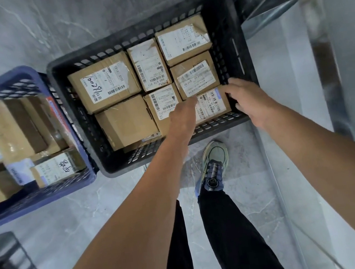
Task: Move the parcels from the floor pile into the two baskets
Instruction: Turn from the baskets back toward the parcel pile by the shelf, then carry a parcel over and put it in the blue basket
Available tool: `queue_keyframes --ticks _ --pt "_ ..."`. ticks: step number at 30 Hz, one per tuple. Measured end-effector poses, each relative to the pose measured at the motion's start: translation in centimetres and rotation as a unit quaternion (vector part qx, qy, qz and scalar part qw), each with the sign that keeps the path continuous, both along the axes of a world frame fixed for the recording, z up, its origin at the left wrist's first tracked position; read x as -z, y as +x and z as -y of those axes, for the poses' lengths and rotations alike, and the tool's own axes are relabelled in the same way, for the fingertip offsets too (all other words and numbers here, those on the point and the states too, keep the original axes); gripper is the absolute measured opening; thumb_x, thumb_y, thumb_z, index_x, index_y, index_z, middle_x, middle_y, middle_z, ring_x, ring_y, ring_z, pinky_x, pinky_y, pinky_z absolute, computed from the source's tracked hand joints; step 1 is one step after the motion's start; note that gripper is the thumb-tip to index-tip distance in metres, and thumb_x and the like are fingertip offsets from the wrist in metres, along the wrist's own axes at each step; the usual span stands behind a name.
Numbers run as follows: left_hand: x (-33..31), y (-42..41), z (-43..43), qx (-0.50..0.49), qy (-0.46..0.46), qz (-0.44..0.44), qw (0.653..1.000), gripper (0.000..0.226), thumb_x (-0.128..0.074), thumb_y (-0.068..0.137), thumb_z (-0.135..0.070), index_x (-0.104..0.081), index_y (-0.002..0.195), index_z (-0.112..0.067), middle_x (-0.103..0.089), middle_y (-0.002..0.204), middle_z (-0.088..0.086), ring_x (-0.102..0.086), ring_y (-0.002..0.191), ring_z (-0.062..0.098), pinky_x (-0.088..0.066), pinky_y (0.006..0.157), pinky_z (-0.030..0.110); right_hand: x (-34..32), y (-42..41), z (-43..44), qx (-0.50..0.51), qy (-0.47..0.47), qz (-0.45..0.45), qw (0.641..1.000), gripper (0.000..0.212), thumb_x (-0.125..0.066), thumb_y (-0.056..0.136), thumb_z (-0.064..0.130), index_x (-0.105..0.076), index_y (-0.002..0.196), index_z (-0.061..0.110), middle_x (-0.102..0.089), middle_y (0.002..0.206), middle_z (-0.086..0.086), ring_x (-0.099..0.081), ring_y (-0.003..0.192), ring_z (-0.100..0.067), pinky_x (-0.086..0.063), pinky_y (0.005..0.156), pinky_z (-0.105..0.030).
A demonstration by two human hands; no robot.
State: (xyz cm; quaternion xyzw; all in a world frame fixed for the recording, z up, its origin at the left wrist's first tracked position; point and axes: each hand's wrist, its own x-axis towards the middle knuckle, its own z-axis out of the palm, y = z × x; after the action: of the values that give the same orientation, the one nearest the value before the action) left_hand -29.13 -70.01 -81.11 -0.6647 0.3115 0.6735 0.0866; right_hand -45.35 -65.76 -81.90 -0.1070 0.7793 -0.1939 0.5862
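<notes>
The black basket (223, 34) stands on the grey marbled floor (4, 33). A blue basket (23, 76) touches its left wall, already holding more parcels (8, 130) stacked unevenly, some with white labels. To the right of the black basket rises a steel rack (319, 53), close beside its wall, leaving little room on that side. Just in front of the basket is the person's shoe (214, 163), and further to its front left is a dark frame (blurred, so no more can be said) (3, 259). Inside the black basket, brown cardboard boxes (103, 83) lie packed flat, edge to edge. Most have barcode labels facing up and one is plain. The corner parcel (211, 103), a small brown box with a white and blue label, sits in the basket's front right corner, touching its neighbours. The right hand (248, 102) holds it, with the thumb on the label and the fingers curled down between the box and the right wall. The left hand (183, 117) reaches to the box's left edge. Its fingers are blurred, and I cannot tell whether they grip.
</notes>
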Motion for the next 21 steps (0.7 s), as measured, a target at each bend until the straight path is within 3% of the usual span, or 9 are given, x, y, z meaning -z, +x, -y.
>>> queue_keyframes --ticks 3,6,8,10,13,15,17,19,21 --pt "-4.9 0.2 0.9 -0.026 -0.023 -0.028 0.999 0.067 -0.04 0.103 -0.062 -0.035 0.16 -0.027 -0.036 0.165 0.0 -0.037 0.148 0.023 -0.028 0.114 0.047 -5.4 0.5 0.3 0.055 -0.051 0.01 0.997 0.042 -0.053 0.105 0.032 -0.057 0.141 0.012 -0.067 0.099 0.012 -0.063 0.11 -0.004 -0.038 0.118 -0.043" --pt "-10.9 0.2 2.2 -0.037 -0.056 -0.055 0.996 0.068 -0.039 0.103 -0.064 -0.036 0.16 -0.027 -0.036 0.165 -0.001 -0.037 0.149 0.024 -0.03 0.109 0.043 -10.8 0.7 0.2 0.092 -0.102 0.024 0.99 0.018 -0.052 0.106 0.031 -0.063 0.119 0.026 -0.07 0.11 0.015 -0.064 0.105 0.004 -0.043 0.113 -0.032" --pt "-15.3 0.2 2.8 -0.042 -0.074 -0.074 0.994 0.068 -0.038 0.103 -0.063 -0.036 0.16 -0.025 -0.038 0.164 0.0 -0.038 0.148 0.026 -0.032 0.101 0.04 -14.9 0.8 0.1 0.119 -0.13 0.027 0.984 0.028 -0.052 0.107 0.031 -0.061 0.133 0.029 -0.067 0.131 0.011 -0.06 0.121 0.001 -0.041 0.112 -0.029" --pt "-19.5 0.2 3.1 -0.042 -0.096 -0.087 0.991 0.068 -0.037 0.104 -0.063 -0.038 0.159 -0.024 -0.04 0.163 0.0 -0.039 0.147 0.025 -0.033 0.105 0.042 -19.1 0.9 0.1 0.134 -0.152 0.02 0.979 0.047 -0.052 0.107 0.033 -0.048 0.153 0.023 -0.055 0.149 0.007 -0.051 0.137 -0.01 -0.038 0.117 -0.034" --pt "-26.0 0.3 3.1 -0.043 -0.119 -0.092 0.988 0.079 -0.042 0.095 -0.075 -0.039 0.159 -0.028 -0.038 0.164 -0.004 -0.037 0.149 0.021 -0.028 0.121 0.05 -25.6 1.1 -0.1 0.154 -0.193 0.017 0.969 0.046 -0.051 0.109 0.027 -0.047 0.154 0.02 -0.055 0.141 0.01 -0.05 0.135 -0.01 -0.037 0.117 -0.033" --pt "-30.1 0.3 3.1 -0.049 -0.134 -0.099 0.985 0.086 -0.044 0.088 -0.081 -0.04 0.158 -0.031 -0.036 0.165 -0.008 -0.037 0.15 0.02 -0.027 0.124 0.054 -29.8 1.2 -0.3 0.167 -0.211 0.002 0.963 0.034 -0.052 0.108 0.024 -0.06 0.141 0.023 -0.066 0.13 0.01 -0.059 0.128 -0.008 -0.04 0.115 -0.033" --pt "-33.6 0.0 3.1 -0.049 -0.147 -0.116 0.981 0.076 -0.044 0.096 -0.074 -0.04 0.158 -0.03 -0.038 0.164 -0.008 -0.04 0.148 0.018 -0.028 0.124 0.052 -34.2 1.4 -0.4 0.166 -0.232 -0.012 0.958 0.024 -0.05 0.108 0.02 -0.066 0.123 0.011 -0.07 0.12 -0.002 -0.064 0.116 -0.008 -0.044 0.11 -0.038" --pt "-37.0 -0.1 2.9 -0.041 -0.16 -0.134 0.977 0.072 -0.043 0.1 -0.07 -0.041 0.158 -0.027 -0.042 0.161 -0.008 -0.043 0.145 0.017 -0.029 0.123 0.049 -37.9 1.3 -0.8 0.173 -0.253 -0.032 0.951 0.022 -0.048 0.108 0.021 -0.065 0.117 0.009 -0.066 0.126 -0.007 -0.065 0.108 -0.005 -0.048 0.105 -0.036" --pt "-40.1 -0.3 2.6 -0.024 -0.177 -0.146 0.973 0.073 -0.044 0.098 -0.071 -0.044 0.156 -0.027 -0.047 0.157 -0.006 -0.046 0.142 0.017 -0.03 0.122 0.05 -41.1 1.5 -1.5 0.185 -0.266 -0.052 0.945 0.025 -0.047 0.109 0.024 -0.057 0.12 0.004 -0.061 0.131 -0.007 -0.061 0.119 -0.012 -0.043 0.112 -0.041"
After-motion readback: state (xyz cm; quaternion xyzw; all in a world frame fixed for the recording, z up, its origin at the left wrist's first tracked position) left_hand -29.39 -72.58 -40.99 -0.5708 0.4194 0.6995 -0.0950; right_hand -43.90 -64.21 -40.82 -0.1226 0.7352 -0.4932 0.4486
